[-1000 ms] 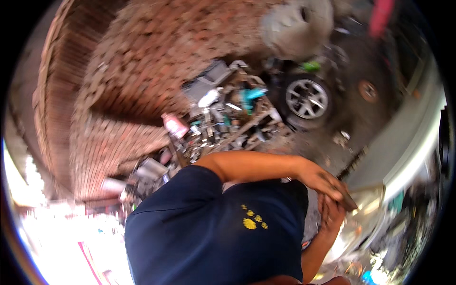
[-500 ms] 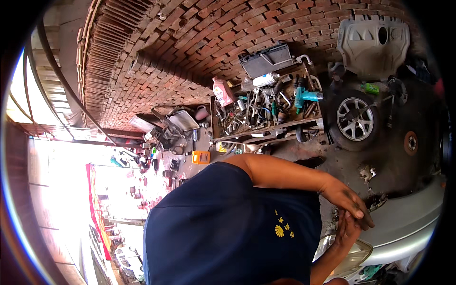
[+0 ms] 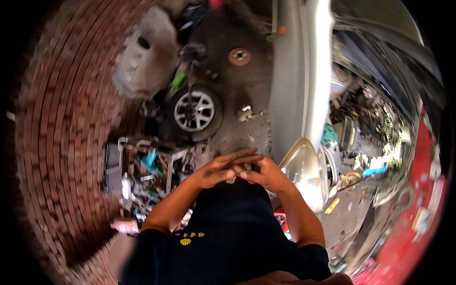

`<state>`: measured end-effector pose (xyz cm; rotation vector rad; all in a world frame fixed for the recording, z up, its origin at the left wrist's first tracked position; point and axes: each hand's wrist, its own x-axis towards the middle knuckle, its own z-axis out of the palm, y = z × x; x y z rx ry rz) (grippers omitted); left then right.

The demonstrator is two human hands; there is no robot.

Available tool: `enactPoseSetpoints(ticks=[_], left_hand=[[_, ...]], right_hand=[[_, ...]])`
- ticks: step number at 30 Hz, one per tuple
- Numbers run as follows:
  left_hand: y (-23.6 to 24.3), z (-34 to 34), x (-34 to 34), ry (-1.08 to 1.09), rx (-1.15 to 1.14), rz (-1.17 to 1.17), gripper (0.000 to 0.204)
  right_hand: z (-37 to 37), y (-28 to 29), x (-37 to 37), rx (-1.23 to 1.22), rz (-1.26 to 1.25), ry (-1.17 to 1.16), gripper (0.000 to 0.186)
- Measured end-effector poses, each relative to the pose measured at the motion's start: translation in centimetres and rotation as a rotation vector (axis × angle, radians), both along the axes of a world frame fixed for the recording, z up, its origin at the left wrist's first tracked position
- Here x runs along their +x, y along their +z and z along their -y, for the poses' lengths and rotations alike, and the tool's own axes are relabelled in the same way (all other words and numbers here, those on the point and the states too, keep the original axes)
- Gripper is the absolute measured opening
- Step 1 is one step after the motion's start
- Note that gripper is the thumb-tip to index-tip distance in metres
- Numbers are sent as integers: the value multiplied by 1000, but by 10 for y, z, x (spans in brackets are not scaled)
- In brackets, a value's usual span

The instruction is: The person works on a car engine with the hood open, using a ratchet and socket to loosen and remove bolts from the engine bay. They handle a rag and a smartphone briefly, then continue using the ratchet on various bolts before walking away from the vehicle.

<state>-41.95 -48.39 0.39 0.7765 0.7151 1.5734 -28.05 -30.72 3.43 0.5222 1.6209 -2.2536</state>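
Observation:
My left hand [image 3: 217,170] and my right hand [image 3: 267,174] meet in the middle of the view, in front of my dark blue shirt [image 3: 228,237]. The left fingers lie across the curled fingers of the right hand. Nothing shows between them, though the palms are hidden. Both bare forearms come up from the lower edge. Just right of my right hand is a car headlight [image 3: 306,173].
A silver car body [image 3: 294,95] runs down the right of centre. A loose wheel with an alloy rim [image 3: 194,111], a rusty disc [image 3: 240,57] and a grey plastic cover [image 3: 142,57] lie on dark ground. A rack of metal parts [image 3: 147,171] stands by the brick wall [image 3: 57,142].
The view has swung round, so the hands now sit at the centre instead of the lower right. They stay pressed together throughout.

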Motion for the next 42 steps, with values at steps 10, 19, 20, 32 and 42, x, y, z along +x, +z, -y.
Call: enactPoseSetpoints(ticks=[10, 19, 20, 32, 42], left_hand=[[70, -204, 50, -96, -110, -380, 48], [2, -552, 148, -182, -346, -368, 31], [-19, -593, 149, -119, -401, -411, 30], [-143, -822, 199, 103, -745, -79, 30], [-154, -822, 204, 215, -691, 64, 31]], right_hand=[[-73, -5, 183, 1012, -289, -1049, 17], [-82, -73, 218, 1181, -62, -1551, 12], [-81, -74, 213, 1188, -50, -1603, 13], [-83, -85, 192, 1408, 383, -1631, 12], [-89, -86, 180, 1444, 543, -1645, 9]])
